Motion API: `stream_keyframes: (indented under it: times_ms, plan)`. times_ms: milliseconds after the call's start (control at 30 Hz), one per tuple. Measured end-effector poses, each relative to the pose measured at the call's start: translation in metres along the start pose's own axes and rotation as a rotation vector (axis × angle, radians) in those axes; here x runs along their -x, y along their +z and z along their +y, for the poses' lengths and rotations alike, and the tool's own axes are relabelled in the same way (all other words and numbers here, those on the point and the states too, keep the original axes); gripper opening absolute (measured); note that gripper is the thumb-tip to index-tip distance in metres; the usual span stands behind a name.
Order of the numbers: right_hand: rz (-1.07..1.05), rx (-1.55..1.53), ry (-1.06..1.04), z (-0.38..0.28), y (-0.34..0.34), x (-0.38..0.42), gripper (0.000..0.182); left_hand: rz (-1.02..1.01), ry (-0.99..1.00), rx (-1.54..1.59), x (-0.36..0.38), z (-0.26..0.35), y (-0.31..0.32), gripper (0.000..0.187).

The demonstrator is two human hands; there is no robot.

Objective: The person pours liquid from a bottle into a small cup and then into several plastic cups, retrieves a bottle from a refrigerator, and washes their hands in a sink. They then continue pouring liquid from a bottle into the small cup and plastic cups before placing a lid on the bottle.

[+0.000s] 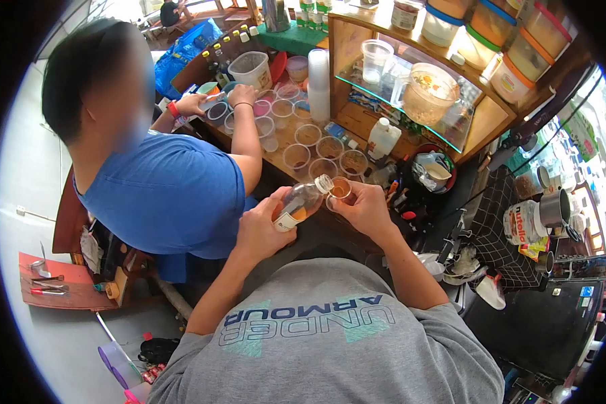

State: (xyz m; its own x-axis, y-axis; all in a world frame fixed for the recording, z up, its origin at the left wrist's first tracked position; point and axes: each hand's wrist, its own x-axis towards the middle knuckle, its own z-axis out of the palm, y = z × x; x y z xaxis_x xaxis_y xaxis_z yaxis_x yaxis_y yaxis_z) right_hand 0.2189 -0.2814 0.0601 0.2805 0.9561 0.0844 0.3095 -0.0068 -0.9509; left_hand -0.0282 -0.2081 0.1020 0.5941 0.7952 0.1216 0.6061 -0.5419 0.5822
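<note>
My left hand is wrapped round a clear bottle with a pale label, tilted so its neck points up and right. The bottle's mouth is right at the rim of a small clear cup with amber-brown liquid in it. That cup is pinched in the fingers of my right hand, held close in front of the counter. Just beyond stand several clear plastic cups, some with brown contents at the bottom.
A person in a blue shirt works at the left among more cups. A tall stack of cups and a white jug stand on the counter. A glass-shelved cabinet rises at the back right, with lidded tubs on top.
</note>
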Motion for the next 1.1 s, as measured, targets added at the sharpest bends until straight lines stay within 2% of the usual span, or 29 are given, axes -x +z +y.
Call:
stream_keyframes:
  times_ms: [33,100,200,333,400,567,633,700,900,1033,1100]
  plan:
    - [0.000,0.002,-0.002,0.000,0.004,-0.004,0.035,0.003,0.001,0.001,-0.002,-0.010,0.005,0.079]
    - [0.005,-0.043,0.021,0.002,0.012,-0.011,0.032,0.008,-0.029,0.225,-0.005,-0.034,0.017,0.084]
    - [0.040,-0.057,0.011,-0.001,0.021,-0.025,0.026,0.044,-0.006,0.395,-0.010,-0.049,0.024,0.088]
    - [0.089,-0.065,0.028,-0.006,0.026,-0.048,0.019,0.045,0.051,0.501,-0.015,-0.067,0.031,0.089]
    - [0.170,0.016,-0.025,0.003,0.028,-0.068,0.016,0.071,0.064,0.502,-0.015,-0.075,0.037,0.090]
    - [0.199,0.049,-0.042,0.022,0.023,-0.120,0.015,0.135,0.096,0.497,-0.016,-0.098,0.052,0.092]
    - [0.261,0.083,-0.055,0.027,0.024,-0.143,0.015,0.116,0.040,0.518,-0.014,-0.101,0.053,0.092]
    - [0.240,0.080,-0.038,0.048,0.025,-0.168,0.017,0.158,0.054,0.518,-0.013,-0.100,0.054,0.087]
    - [0.245,0.099,-0.072,0.087,0.031,-0.238,0.019,0.196,0.012,0.535,-0.011,-0.112,0.065,0.089]
    - [0.219,0.065,-0.020,0.107,0.037,-0.275,0.019,0.221,-0.048,0.517,-0.008,-0.116,0.069,0.090]
    - [0.203,0.038,-0.018,0.113,0.040,-0.290,0.020,0.214,-0.045,0.431,-0.007,-0.118,0.069,0.090]
